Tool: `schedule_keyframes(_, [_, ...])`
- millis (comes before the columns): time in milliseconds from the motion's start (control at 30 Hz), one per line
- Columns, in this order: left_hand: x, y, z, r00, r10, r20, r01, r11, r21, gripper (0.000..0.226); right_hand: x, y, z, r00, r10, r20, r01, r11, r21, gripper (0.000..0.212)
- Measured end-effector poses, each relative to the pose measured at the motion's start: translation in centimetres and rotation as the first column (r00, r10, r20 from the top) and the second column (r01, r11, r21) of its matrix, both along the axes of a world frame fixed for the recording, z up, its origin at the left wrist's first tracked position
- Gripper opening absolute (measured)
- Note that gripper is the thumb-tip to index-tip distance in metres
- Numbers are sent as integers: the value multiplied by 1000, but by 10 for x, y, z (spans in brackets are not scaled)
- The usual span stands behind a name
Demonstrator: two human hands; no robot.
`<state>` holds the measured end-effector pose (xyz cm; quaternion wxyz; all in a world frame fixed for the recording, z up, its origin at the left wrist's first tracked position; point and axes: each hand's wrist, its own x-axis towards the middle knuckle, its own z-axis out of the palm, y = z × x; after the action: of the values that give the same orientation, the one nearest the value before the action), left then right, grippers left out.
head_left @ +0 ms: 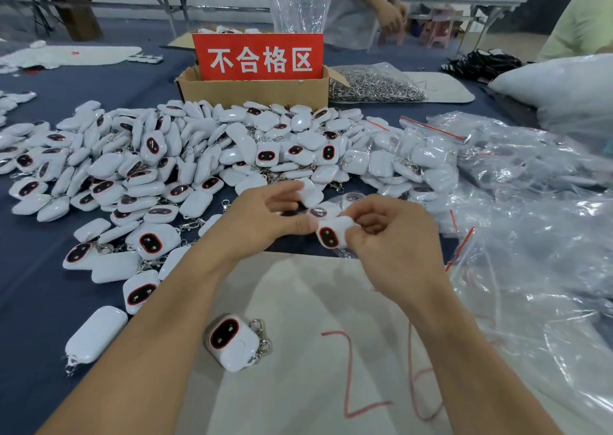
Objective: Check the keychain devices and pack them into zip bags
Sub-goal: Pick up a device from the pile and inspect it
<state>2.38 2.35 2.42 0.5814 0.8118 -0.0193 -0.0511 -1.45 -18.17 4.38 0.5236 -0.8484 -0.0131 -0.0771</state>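
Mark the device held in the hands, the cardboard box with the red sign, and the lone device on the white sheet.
held device [329, 236]: head view, on its dark screen.
cardboard box [252, 94]: head view, on its front wall.
lone device [239, 350]: head view, on its white body.

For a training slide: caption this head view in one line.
Left hand and right hand hold a white keychain device near a device pile and zip bags.

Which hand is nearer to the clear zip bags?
Right. The right hand, holding a keychain device, is beside the zip bags; the left hand is farther, on its other side.
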Motion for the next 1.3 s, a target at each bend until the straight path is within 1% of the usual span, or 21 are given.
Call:
schedule_keyframes(67, [3, 0, -1, 997, 80, 24, -82, 992, 91, 73, 3, -4, 2, 998, -65, -12, 67, 981, 182, 24])
schedule_keyframes(133, [2, -2, -2, 991, 108, 79, -122, 971, 207, 53, 5, -9, 5, 993, -108, -37, 114, 922, 370, 27])
schedule_keyframes(200, [1, -5, -3, 984, 73, 163, -110, 967, 231, 38, 6, -14, 7, 992, -98, -76, 123, 855, 504, 26])
schedule_keyframes(267, [0, -8, -4, 982, -18, 189, -33, 965, 259, 32, 7, -16, 8, 993, -27, -111, 88, 804, 589, 33])
schedule_keyframes(367, [1, -10, -7, 982, -151, 115, 78, 871, 484, 40, 6, -17, 10, 977, 158, -140, -23, 737, 676, 42])
schedule_keyframes(467, [3, -8, -7, 980, -104, 170, -40, 732, 680, 47, 4, -17, 13, 920, 338, -198, -72, 644, 762, 35])
schedule_keyframes(533, [1, -9, -4, 981, -37, 192, -113, 694, 711, 51, 3, -15, 13, 880, 410, -239, -71, 610, 789, 26])
schedule_keyframes(567, [-2, -10, -4, 974, 7, 225, -164, 705, 690, 52, 2, -14, 12, 869, 425, -252, -61, 599, 798, 22])
schedule_keyframes(633, [-8, -14, 1, 918, 118, 378, -331, 752, 570, 44, 2, -10, 11, 867, 419, -268, -26, 576, 817, 15])
schedule_keyframes(667, [-11, -17, 5, 893, 174, 415, -377, 792, 480, 38, 1, -8, 11, 871, 411, -270, -12, 566, 824, 14])
schedule_keyframes(700, [-13, -20, 12, 903, 208, 377, -351, 862, 366, 32, 1, -7, 11, 875, 403, -270, 1, 555, 832, 16])
schedule_keyframes(733, [-15, -23, 18, 943, 187, 276, -249, 945, 213, 27, 1, -5, 10, 880, 392, -270, 14, 546, 837, 18])
schedule_keyframes(767, [-18, -27, 23, 982, 93, 163, -100, 994, 37, 25, 2, -4, 9, 886, 375, -271, 25, 547, 837, 20])
schedule_keyframes(800, [-22, -32, 26, 996, -23, 90, 33, 993, -111, 25, 2, -3, 9, 896, 352, -272, 31, 561, 827, 21])
schedule_keyframes(833, [-25, -37, 29, 991, -115, 65, 126, 972, -200, 25, 2, -2, 8, 906, 325, -271, 34, 582, 812, 22])
schedule_keyframes(867, [-27, -41, 29, 985, -158, 67, 170, 956, -241, 26, 3, -1, 7, 915, 301, -268, 35, 604, 796, 26])
schedule_keyframes(933, [-29, -47, 28, 988, -125, 86, 143, 960, -243, 29, 3, 1, 4, 931, 254, -261, 23, 673, 739, 32])
schedule_keyframes(1000, [-28, -48, 26, 993, -85, 82, 102, 967, -233, 31, 3, 3, 1, 944, 201, -261, 14, 766, 643, 28])
schedule_keyframes(1033, [-28, -48, 25, 993, -87, 75, 101, 969, -225, 32, 3, 4, -1, 951, 176, -254, 19, 789, 615, 27])
schedule_keyframes(1167, [-26, -46, 21, 994, -98, 54, 108, 965, -237, 29, 1, 8, -3, 965, 136, -223, 22, 808, 589, 30])
schedule_keyframes(1300, [-25, -50, 18, 998, -7, 63, 23, 965, -263, 26, 1, 8, -1, 960, 205, -191, -35, 764, 644, 36])
